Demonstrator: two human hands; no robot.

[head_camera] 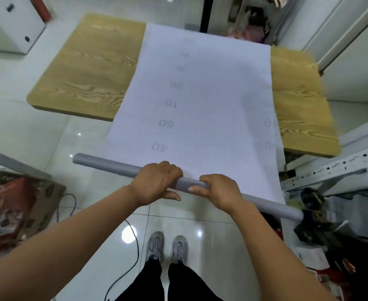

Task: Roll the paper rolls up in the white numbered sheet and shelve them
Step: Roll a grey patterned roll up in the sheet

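At the far left, a cardboard box sits on the floor, clear of the work.

The grey paper roll lies across the near end of the white numbered sheet. Its long axis runs from far-left to near-right, roughly square to the length of the sheet. The left end projects well past the sheet's left edge.

The left hand grips the roll near its middle, fingers curled over the top and thumb extended beneath. The right hand grips just beside it, fingers wrapped round the roll and thumb lying along the near face. The hands are close together but apart. Both sit left of the sheet's centre line, so the right end is the longer unsupported length.

The sheet extends away from the hands, over the wooden table to its far edge. Judgement: rolling must proceed forward, away from the body, with the axis kept square to the sheet. Whether the sheet's near edge is already caught under the roll cannot be told.

A metal rack stands to the right, nearer the right hand.
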